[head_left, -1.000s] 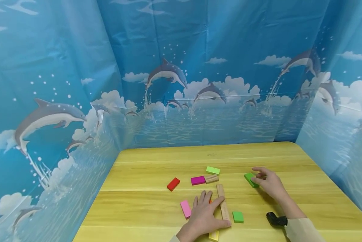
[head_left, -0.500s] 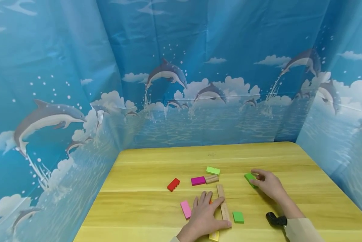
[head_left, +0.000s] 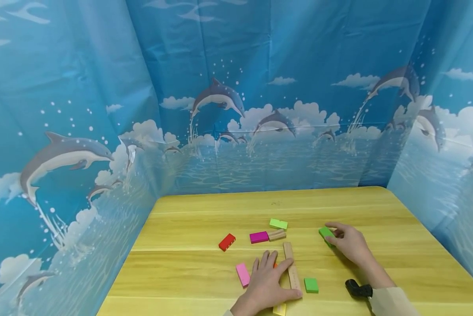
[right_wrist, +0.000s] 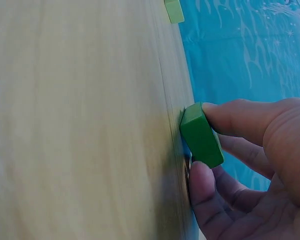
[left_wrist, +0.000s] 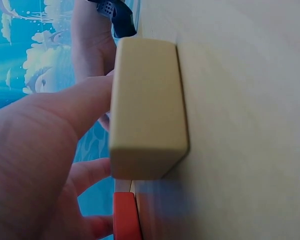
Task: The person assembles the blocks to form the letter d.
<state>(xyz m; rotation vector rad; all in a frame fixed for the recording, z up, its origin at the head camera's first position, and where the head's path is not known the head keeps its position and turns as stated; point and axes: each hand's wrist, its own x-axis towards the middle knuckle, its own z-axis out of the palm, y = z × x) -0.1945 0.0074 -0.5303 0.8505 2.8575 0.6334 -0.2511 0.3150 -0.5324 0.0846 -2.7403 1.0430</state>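
In the head view my left hand [head_left: 263, 283] lies spread over the table, its index finger and thumb touching a long wooden strip [head_left: 292, 270]. An orange block [head_left: 275, 265] shows partly under its fingers. A yellow block [head_left: 279, 309] sticks out below the palm; a pale yellowish block [left_wrist: 147, 100] fills the middle of the left wrist view. Further right, my right hand [head_left: 352, 243] pinches a green block [head_left: 325, 235] between thumb and fingers. That green block [right_wrist: 201, 134] is tilted, its lower edge close to the table; the right wrist view does not settle whether it touches.
On the wooden table [head_left: 173, 281] lie a red block [head_left: 227, 242], a pink block [head_left: 243, 275], a magenta block [head_left: 259, 237] touching a brown-striped block [head_left: 277, 235], a lime block [head_left: 278, 224] and a green square block [head_left: 311, 285]. A dolphin-print curtain [head_left: 236, 166] surrounds the table.
My right hand has shifted slightly left, its fingers closing in on the green block, which has moved slightly. The left hand stays in place.
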